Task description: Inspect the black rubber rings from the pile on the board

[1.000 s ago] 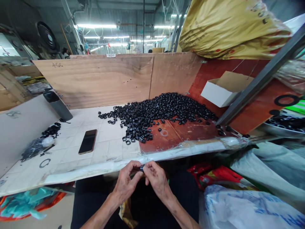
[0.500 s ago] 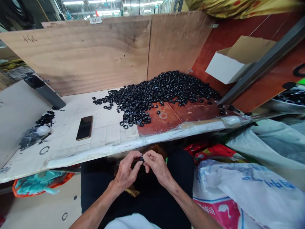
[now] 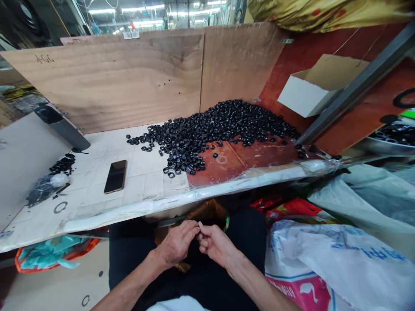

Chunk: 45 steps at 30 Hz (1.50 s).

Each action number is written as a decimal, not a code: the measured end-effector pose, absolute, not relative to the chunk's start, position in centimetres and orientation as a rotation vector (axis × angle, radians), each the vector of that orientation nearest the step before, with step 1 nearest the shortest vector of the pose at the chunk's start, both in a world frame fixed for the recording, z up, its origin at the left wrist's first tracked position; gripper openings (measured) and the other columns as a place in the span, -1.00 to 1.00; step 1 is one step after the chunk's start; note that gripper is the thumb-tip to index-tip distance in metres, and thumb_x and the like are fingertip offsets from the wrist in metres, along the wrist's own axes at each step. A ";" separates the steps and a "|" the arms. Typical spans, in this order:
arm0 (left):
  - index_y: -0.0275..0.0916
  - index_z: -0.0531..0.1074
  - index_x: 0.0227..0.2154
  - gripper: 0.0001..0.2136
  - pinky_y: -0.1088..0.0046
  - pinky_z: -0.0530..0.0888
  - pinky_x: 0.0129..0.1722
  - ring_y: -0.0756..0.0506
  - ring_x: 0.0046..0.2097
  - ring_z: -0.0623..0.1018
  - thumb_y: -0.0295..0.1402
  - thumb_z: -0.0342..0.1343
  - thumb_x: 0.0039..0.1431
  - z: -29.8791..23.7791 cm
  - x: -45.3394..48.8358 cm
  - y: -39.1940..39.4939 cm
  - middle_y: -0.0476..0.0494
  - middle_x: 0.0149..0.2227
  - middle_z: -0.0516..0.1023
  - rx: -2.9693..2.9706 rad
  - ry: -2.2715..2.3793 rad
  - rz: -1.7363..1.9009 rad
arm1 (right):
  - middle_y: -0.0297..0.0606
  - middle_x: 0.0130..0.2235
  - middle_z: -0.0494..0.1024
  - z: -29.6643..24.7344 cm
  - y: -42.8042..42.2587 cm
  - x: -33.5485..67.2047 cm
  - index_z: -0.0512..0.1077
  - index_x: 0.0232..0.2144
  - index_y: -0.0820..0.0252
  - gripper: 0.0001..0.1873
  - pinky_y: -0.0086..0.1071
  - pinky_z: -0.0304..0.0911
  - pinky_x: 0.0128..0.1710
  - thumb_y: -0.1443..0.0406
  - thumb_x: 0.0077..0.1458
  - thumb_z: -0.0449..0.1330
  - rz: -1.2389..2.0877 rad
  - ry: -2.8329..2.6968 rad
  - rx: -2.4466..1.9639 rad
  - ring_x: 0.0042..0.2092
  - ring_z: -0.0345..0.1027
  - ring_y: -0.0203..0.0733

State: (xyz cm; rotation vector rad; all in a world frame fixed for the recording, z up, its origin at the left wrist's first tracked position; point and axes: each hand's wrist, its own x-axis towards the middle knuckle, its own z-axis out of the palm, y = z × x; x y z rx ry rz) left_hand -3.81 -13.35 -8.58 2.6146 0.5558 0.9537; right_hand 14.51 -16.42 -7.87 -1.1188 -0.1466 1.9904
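Observation:
My left hand (image 3: 178, 242) and my right hand (image 3: 214, 242) meet above my lap, below the bench's front edge. Both are closed, thumbs and forefingers pinched together at the fingertips. A small black part is between them, almost wholly covered by the fingers now. On the bench above lies a wide heap of small black rings (image 3: 223, 123), thinning to loose rings at its left and front. Under my hands an opened brown bag (image 3: 210, 210) shows between my knees.
A phone (image 3: 115, 176) lies on the white part of the bench (image 3: 87, 181). Left of it are a bag of black pieces (image 3: 40, 190) and a grey tube (image 3: 63, 125). A white box (image 3: 306, 95) hangs at right, above a slanted post (image 3: 353, 86). Plastic sacks (image 3: 333, 255) stand at my right.
Both hands have come slightly lower and closer together. My left fingers have folded over the small black part, which showed between the fingertips before. The view has tilted slightly.

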 end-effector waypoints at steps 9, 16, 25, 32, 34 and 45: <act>-0.21 0.42 0.04 -0.75 0.26 0.58 -0.01 -0.16 -0.02 0.61 -0.47 -0.04 0.38 -8.7 -3.5 -13.6 -0.29 -0.07 0.60 2.291 0.651 0.818 | -0.45 -0.59 0.35 -9.9 -17.1 15.2 0.36 -0.46 0.20 -0.62 -0.45 0.12 -0.53 0.03 0.16 0.25 1.750 -0.648 -1.283 -0.61 0.13 -0.37; -0.18 0.44 -0.14 -0.90 0.37 0.59 -0.13 -0.10 -0.17 0.61 -0.37 0.07 0.34 -10.0 -0.9 -14.8 -0.13 -0.17 0.57 1.731 1.031 0.909 | -0.44 -0.60 0.39 -11.0 -17.3 15.6 0.42 -0.33 0.18 -0.54 -0.40 0.14 -0.45 -0.11 0.19 0.19 1.311 -1.151 -1.365 -0.56 0.26 -0.26; -0.13 0.44 0.02 -0.73 0.26 0.58 -0.02 -0.22 0.01 0.61 -0.33 0.18 0.26 -6.8 -3.3 -14.1 -0.27 0.01 0.57 2.366 0.915 0.822 | -0.30 -0.47 0.44 -9.5 -16.0 17.4 0.42 -0.38 0.15 -0.78 -0.32 0.27 -0.39 0.14 0.20 0.19 0.998 -1.436 -1.487 -0.48 0.31 -0.20; -0.24 0.44 -0.14 -0.80 0.32 0.52 -0.22 -0.11 -0.33 0.56 -0.31 0.22 0.21 -0.7 -5.1 -3.7 -0.12 -0.24 0.51 2.210 1.718 0.975 | -0.18 -0.22 0.44 -2.3 -4.4 18.0 0.40 -0.29 0.15 -0.98 -0.31 0.31 -0.22 0.35 0.20 0.16 0.297 -1.727 -1.374 -0.27 0.36 -0.14; -0.26 0.45 -0.14 -0.78 0.29 0.51 -0.17 -0.17 -0.24 0.59 -0.33 0.24 0.17 -0.9 -4.6 -1.1 -0.18 -0.19 0.52 2.238 1.810 0.857 | -0.16 -0.20 0.44 -2.5 -1.4 16.9 0.40 -0.27 0.17 -0.89 -0.31 0.29 -0.25 0.38 0.10 0.22 0.245 -1.799 -1.465 -0.27 0.36 -0.13; -0.20 0.47 -0.14 -0.81 0.33 0.49 -0.18 -0.15 -0.25 0.59 -0.34 0.23 0.20 -2.1 -3.7 0.5 -0.10 -0.24 0.56 2.297 1.672 0.820 | -0.21 -0.23 0.56 -3.2 -0.2 16.2 0.54 -0.19 0.18 -0.82 -0.36 0.34 -0.25 0.32 0.17 0.18 0.541 -1.724 -1.206 -0.29 0.43 -0.18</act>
